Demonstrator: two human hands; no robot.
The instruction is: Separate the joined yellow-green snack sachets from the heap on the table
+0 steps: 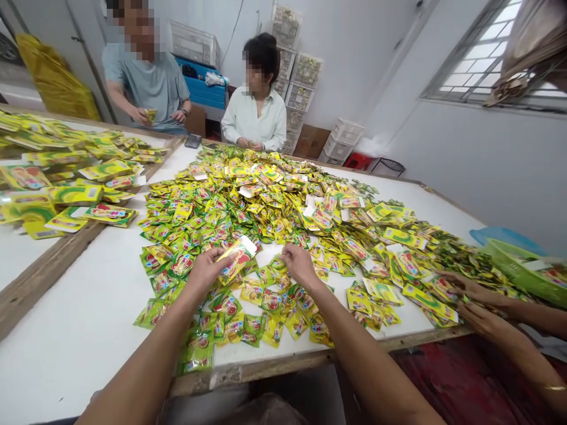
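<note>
My left hand (208, 268) is closed around a small yellow carton (238, 260) with a red fruit picture. Its white end flap stands up at the upper right end. Just to the right, my right hand (300, 264) is pinched at the edge of a small green sachet (268, 274), its fingertips partly hidden. Under and around both hands, green and yellow sachets (271, 300) lie spread over the white table (110, 319). Behind them rises a large heap of sachets (208, 206) with several yellow cartons (266, 173) on top.
A co-worker's hands (481, 304) handle packets at the right, near a green basket (514, 268). Two people sit across the table. More yellow cartons (71, 195) lie on the left beyond a wooden strip (57, 260). A wooden edge (274, 367) runs along the front.
</note>
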